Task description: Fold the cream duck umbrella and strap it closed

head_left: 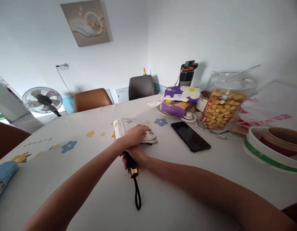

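Umbrella [130, 163] over table [107, 202], furling apparently in hand. Right hand [138, 156] closed round handle [132, 168]; left hand [136, 134] across canopy [121, 127], fingers slightly bent, grip undeterminable. Next move seemingly calls for a steady handle, canopy gathered.

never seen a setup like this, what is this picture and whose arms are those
There's no machine here: those are the bare arms of the person wearing the camera. It sits on their head and looks forward and down, giving this one picture. The right hand holds a folded, pale umbrella near the top of its black handle. The left hand lies across the umbrella; how firmly it grips is unclear. Also on the table are a dark phone, purple packages and a clear jar of golden snacks.
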Demonstrator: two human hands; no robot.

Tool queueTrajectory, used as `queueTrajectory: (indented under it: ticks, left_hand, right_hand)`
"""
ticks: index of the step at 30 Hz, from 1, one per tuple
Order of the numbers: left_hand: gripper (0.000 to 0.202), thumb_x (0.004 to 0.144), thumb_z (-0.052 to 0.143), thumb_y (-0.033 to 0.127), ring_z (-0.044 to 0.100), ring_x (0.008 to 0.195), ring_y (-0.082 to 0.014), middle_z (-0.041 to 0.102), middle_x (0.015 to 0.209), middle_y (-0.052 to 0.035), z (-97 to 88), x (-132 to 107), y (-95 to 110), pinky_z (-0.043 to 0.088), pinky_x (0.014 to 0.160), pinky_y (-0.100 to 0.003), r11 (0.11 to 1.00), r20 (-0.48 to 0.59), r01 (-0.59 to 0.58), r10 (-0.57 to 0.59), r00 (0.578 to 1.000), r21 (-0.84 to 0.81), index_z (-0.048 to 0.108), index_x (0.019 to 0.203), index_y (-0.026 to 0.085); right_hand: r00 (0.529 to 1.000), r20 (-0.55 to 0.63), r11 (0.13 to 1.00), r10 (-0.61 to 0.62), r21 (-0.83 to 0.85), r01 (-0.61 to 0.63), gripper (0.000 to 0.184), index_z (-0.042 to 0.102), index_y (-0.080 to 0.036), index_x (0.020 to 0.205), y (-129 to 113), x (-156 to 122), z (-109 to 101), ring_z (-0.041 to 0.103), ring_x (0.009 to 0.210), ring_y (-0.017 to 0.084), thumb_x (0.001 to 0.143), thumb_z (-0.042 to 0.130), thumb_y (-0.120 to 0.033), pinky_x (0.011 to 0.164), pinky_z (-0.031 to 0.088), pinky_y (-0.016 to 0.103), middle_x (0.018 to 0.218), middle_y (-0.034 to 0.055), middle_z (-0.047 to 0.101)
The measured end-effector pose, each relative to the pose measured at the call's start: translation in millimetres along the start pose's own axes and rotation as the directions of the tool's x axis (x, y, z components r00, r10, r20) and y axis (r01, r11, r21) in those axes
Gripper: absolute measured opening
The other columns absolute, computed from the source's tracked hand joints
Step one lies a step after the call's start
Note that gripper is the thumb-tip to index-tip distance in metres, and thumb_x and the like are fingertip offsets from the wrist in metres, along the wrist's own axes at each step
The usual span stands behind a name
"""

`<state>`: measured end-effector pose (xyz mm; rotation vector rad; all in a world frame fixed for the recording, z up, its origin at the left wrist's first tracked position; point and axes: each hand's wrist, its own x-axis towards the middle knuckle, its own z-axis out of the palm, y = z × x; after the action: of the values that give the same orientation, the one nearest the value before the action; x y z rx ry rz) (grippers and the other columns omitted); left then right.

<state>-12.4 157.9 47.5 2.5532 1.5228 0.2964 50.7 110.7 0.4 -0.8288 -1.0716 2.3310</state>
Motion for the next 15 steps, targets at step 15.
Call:
queueTrajectory:
  ticks: [15]
  left_hand:
    - [0.035,0.079,0.047,0.014,0.053,0.098,-0.0247,0.064,0.093,-0.0095,22.0,50,-5,0.042,0.073,-0.031,0.962,0.137,-0.159,0.131,0.982,0.221,0.066,0.105,0.026]
  right_hand:
    - [0.999,0.004,0.994,-0.039,0.099,0.039,0.017,0.052,-0.021,0.07,-2,-5,-2,0.042,0.04,0.009,0.08,0.051,-0.035,0.041,0.04,0.024,0.045,-0.0031,0.044]
